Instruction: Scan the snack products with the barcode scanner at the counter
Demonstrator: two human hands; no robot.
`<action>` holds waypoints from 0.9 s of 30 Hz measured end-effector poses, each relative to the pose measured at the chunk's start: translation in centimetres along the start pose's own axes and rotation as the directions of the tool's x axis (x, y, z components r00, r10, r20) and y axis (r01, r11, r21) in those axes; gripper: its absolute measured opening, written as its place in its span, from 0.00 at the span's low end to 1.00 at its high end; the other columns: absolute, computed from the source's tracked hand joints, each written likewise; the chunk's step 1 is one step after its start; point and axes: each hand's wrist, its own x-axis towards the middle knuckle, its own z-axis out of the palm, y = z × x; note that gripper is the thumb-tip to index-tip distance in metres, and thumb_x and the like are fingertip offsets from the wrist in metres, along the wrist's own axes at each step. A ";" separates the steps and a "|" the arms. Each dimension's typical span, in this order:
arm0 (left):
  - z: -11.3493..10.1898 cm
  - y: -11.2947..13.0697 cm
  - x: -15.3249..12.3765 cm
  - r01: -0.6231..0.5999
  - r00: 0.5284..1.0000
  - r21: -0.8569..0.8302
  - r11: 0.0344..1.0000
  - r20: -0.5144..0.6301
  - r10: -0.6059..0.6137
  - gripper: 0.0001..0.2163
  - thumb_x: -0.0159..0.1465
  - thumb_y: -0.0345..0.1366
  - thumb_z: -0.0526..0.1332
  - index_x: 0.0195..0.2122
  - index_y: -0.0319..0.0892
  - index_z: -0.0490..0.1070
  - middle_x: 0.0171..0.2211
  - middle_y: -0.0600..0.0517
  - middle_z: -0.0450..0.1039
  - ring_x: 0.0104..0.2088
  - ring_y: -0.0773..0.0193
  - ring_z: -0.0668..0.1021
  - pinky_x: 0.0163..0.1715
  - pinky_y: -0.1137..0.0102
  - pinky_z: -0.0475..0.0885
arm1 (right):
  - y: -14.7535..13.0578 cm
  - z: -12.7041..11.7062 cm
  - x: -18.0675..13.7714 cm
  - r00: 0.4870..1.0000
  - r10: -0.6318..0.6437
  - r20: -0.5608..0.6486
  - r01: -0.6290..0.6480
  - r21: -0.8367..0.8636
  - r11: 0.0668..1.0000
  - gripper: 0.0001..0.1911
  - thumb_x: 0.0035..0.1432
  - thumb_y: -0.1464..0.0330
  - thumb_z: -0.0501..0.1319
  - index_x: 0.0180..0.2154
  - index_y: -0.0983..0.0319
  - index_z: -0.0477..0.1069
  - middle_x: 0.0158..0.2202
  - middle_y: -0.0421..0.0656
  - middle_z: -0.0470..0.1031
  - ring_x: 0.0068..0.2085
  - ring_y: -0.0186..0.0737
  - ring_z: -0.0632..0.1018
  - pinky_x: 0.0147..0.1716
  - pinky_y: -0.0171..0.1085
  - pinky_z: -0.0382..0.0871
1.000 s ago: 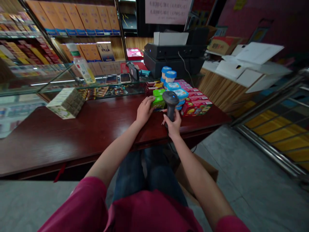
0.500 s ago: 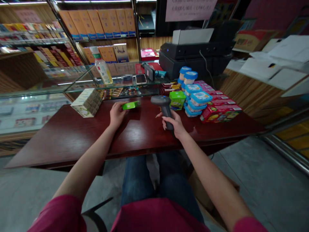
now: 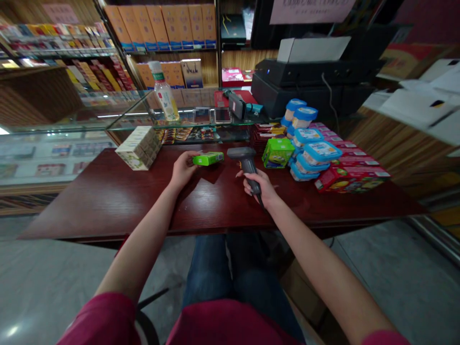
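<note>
My left hand is closed on one end of a small green box, held above the dark red wooden desk. A barcode label shows on the side of the box that faces right. In my right hand is a grey barcode scanner, gripped by its handle, its head turned left toward the green box. Its cord trails down past my wrist. Just right of the scanner stands a stack of similar green boxes.
Blue-lidded tubs are piled right of the green boxes, beside a row of red boxes. A block of pale boxes sits at the desk's left. Behind, a glass counter carries a bottle and phones.
The green box has turned, so its barcode side now shows, and it is nearer the scanner. The scanner has tilted slightly. The camera view has shifted a little to the left.
</note>
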 end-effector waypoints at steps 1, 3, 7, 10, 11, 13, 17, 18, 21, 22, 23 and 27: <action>0.0 0.0 0.0 0.001 1.000 -0.016 1.000 0.005 -0.001 0.22 0.54 0.41 0.73 0.48 0.41 0.74 0.51 0.43 0.80 0.54 0.50 0.83 0.59 0.52 0.77 | 0.0 0.1 0.0 1.000 0.004 0.007 -0.004 -0.005 1.000 0.12 0.50 0.65 0.70 0.37 0.61 0.75 0.37 0.43 0.83 0.19 0.27 0.65 0.13 0.30 0.57; 0.0 0.2 0.0 -0.001 1.000 -0.018 1.000 0.011 0.002 0.21 0.54 0.40 0.73 0.48 0.41 0.74 0.52 0.43 0.80 0.55 0.50 0.82 0.60 0.51 0.76 | 0.1 0.2 -0.1 1.000 0.007 0.013 -0.007 -0.008 1.000 0.13 0.50 0.65 0.70 0.39 0.61 0.75 0.37 0.43 0.83 0.19 0.27 0.65 0.13 0.30 0.57; 0.0 0.6 -0.2 -0.006 1.000 0.036 0.999 0.018 0.005 0.18 0.57 0.37 0.70 0.49 0.41 0.75 0.54 0.43 0.80 0.56 0.51 0.82 0.61 0.52 0.75 | 0.1 0.2 -0.2 1.000 0.013 0.019 -0.012 -0.018 1.000 0.15 0.51 0.65 0.70 0.42 0.61 0.75 0.37 0.42 0.83 0.18 0.26 0.65 0.13 0.30 0.56; 0.0 1.0 -0.3 -0.010 1.000 0.041 0.999 0.009 0.010 0.18 0.57 0.37 0.70 0.49 0.41 0.76 0.53 0.43 0.81 0.55 0.51 0.82 0.60 0.52 0.76 | 0.2 0.1 -0.2 1.000 0.006 0.030 -0.005 -0.037 0.999 0.13 0.52 0.64 0.70 0.39 0.61 0.74 0.36 0.42 0.82 0.18 0.26 0.64 0.13 0.30 0.56; 0.0 1.1 -0.2 -0.013 1.000 0.043 0.999 -0.001 0.013 0.19 0.57 0.38 0.71 0.49 0.41 0.76 0.52 0.44 0.81 0.55 0.50 0.82 0.60 0.52 0.76 | 0.2 0.1 -0.3 1.000 0.000 0.029 0.001 -0.039 0.999 0.12 0.52 0.64 0.70 0.38 0.61 0.74 0.36 0.42 0.82 0.18 0.26 0.64 0.13 0.30 0.56; 0.0 1.5 -0.2 -0.018 0.999 0.067 0.998 -0.036 0.020 0.20 0.56 0.41 0.73 0.49 0.42 0.77 0.51 0.44 0.82 0.54 0.50 0.82 0.60 0.53 0.76 | 0.2 0.0 -0.3 1.000 -0.010 0.019 0.010 -0.034 0.999 0.12 0.52 0.64 0.70 0.38 0.60 0.74 0.37 0.42 0.83 0.18 0.26 0.64 0.13 0.30 0.57; -0.2 2.1 -0.1 -0.026 0.992 0.103 0.994 -0.117 0.038 0.24 0.60 0.45 0.72 0.55 0.43 0.76 0.57 0.44 0.79 0.56 0.51 0.81 0.60 0.55 0.76 | 0.1 0.1 -0.4 1.000 -0.015 -0.008 0.015 0.004 1.000 0.14 0.52 0.64 0.71 0.40 0.60 0.74 0.38 0.43 0.83 0.18 0.26 0.64 0.13 0.31 0.57; -0.3 2.1 -0.1 -0.028 0.990 0.087 0.996 -0.132 0.039 0.24 0.61 0.46 0.71 0.57 0.44 0.75 0.59 0.43 0.78 0.56 0.51 0.81 0.60 0.55 0.77 | 0.1 0.2 -0.4 1.000 -0.015 -0.010 0.015 0.011 1.000 0.14 0.51 0.64 0.71 0.40 0.61 0.74 0.38 0.43 0.83 0.18 0.26 0.64 0.13 0.31 0.57; -0.7 1.5 0.1 -0.031 0.986 0.049 0.998 -0.163 0.038 0.25 0.62 0.44 0.70 0.59 0.44 0.73 0.61 0.43 0.76 0.57 0.51 0.81 0.60 0.55 0.77 | 0.0 0.3 -0.5 1.000 -0.009 -0.004 0.009 0.008 1.000 0.15 0.50 0.64 0.71 0.40 0.61 0.75 0.37 0.42 0.83 0.18 0.26 0.64 0.12 0.31 0.58; -0.8 1.3 0.1 -0.029 0.985 0.048 0.998 -0.171 0.037 0.24 0.63 0.43 0.70 0.59 0.45 0.73 0.60 0.43 0.76 0.58 0.51 0.81 0.61 0.55 0.76 | 0.0 0.4 -0.5 1.000 -0.004 0.004 0.004 -0.006 1.000 0.14 0.50 0.64 0.71 0.39 0.61 0.75 0.36 0.42 0.83 0.17 0.26 0.65 0.13 0.31 0.58; -0.8 1.1 0.1 -0.025 0.983 0.054 0.998 -0.178 0.034 0.23 0.65 0.42 0.68 0.60 0.45 0.72 0.60 0.44 0.76 0.59 0.52 0.80 0.62 0.54 0.75 | 0.0 0.4 -0.5 1.000 -0.002 0.014 0.002 -0.021 1.000 0.14 0.51 0.63 0.71 0.39 0.61 0.75 0.36 0.42 0.83 0.17 0.26 0.65 0.13 0.31 0.58; 0.8 1.1 -0.3 0.012 0.959 0.194 0.981 -0.280 0.044 0.23 0.67 0.40 0.67 0.63 0.47 0.69 0.64 0.42 0.71 0.66 0.49 0.73 0.68 0.51 0.68 | 0.1 0.6 -0.3 1.000 -0.012 0.028 0.014 -0.061 0.998 0.14 0.51 0.62 0.71 0.38 0.60 0.74 0.39 0.43 0.84 0.18 0.26 0.66 0.14 0.31 0.60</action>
